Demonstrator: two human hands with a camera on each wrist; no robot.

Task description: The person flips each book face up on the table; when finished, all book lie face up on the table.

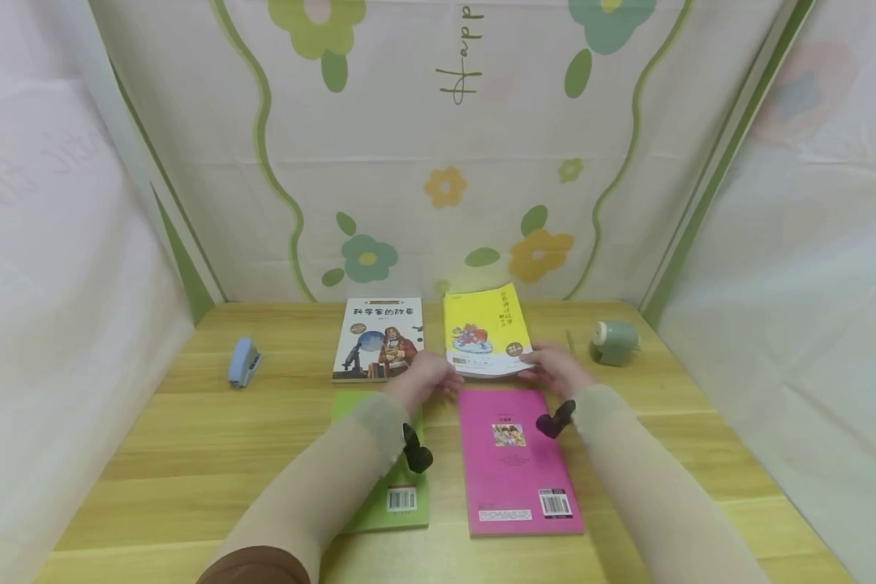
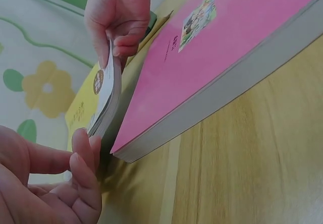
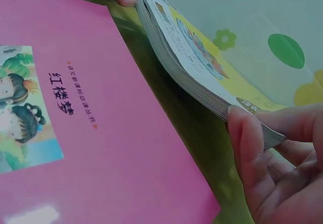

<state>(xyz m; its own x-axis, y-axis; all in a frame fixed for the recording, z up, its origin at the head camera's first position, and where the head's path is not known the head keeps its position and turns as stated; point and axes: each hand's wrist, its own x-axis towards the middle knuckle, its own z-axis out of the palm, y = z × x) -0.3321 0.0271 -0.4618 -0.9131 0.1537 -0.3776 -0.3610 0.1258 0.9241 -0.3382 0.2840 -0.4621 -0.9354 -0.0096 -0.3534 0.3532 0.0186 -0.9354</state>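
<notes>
A yellow book point(image 1: 485, 328) lies at the back middle of the wooden table point(image 1: 212, 438), its near edge raised. My left hand point(image 1: 438, 380) holds its near left corner, fingertips against the page edge point(image 2: 83, 151). My right hand point(image 1: 538, 369) pinches the near right corner between thumb and fingers point(image 3: 252, 133). Just in front lies a pink book point(image 1: 514, 458), back cover up, seen large in both wrist views point(image 2: 227, 57) point(image 3: 75, 133). The yellow book point(image 2: 103, 98) point(image 3: 197, 62) hangs tilted just above the pink book's far edge.
A book with a scientist on its cover point(image 1: 378, 337) lies left of the yellow one. A green book point(image 1: 394, 495) sits partly under my left forearm. A blue stapler point(image 1: 243, 361) is far left; a green sharpener point(image 1: 615, 341) and a pencil point(image 1: 569, 341) are right. Cloth walls surround the table.
</notes>
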